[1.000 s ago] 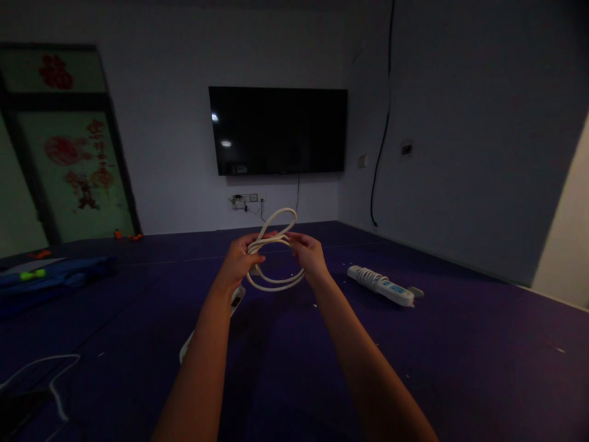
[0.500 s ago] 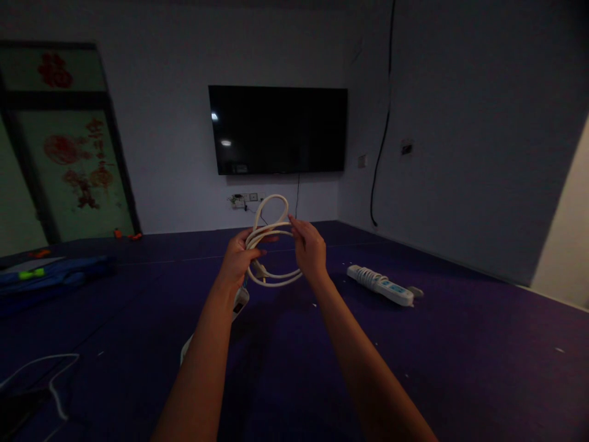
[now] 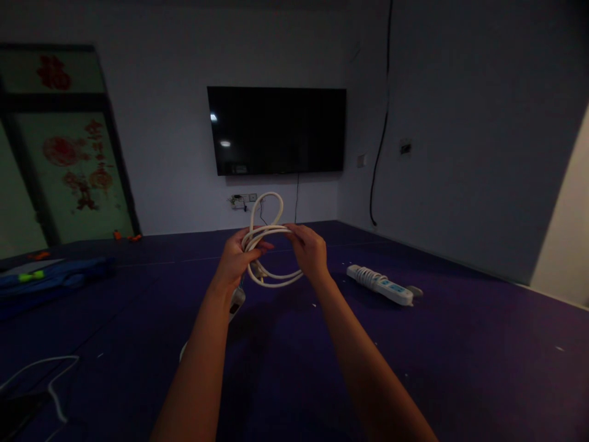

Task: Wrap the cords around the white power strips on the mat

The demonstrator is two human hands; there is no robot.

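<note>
Both my hands hold a coiled white power cord (image 3: 278,283) in front of me, above the floor. My left hand (image 3: 235,258) grips the loops at their left side, thumb over the strands; a plug-like piece (image 3: 257,270) hangs just beside it. One loop stands up above the rest. My right hand (image 3: 309,247) pinches the coil's right side between thumb and fingers. Behind my left forearm, partly hidden, is a white power strip (image 3: 237,301). A second power strip (image 3: 391,290), its cord wound round one end, lies on the floor to the right.
The floor (image 3: 294,356) is dark purple with small white scraps. Blue cloth (image 3: 69,273) lies at the left, and a white cable (image 3: 55,393) at the lower left. A television (image 3: 280,130) hangs on the far wall; a black cable (image 3: 384,129) dangles on the right wall.
The upright loop has shrunk slightly and shifted left. My right fingers, raised before, have come down and closed over the coil's upper right part.
</note>
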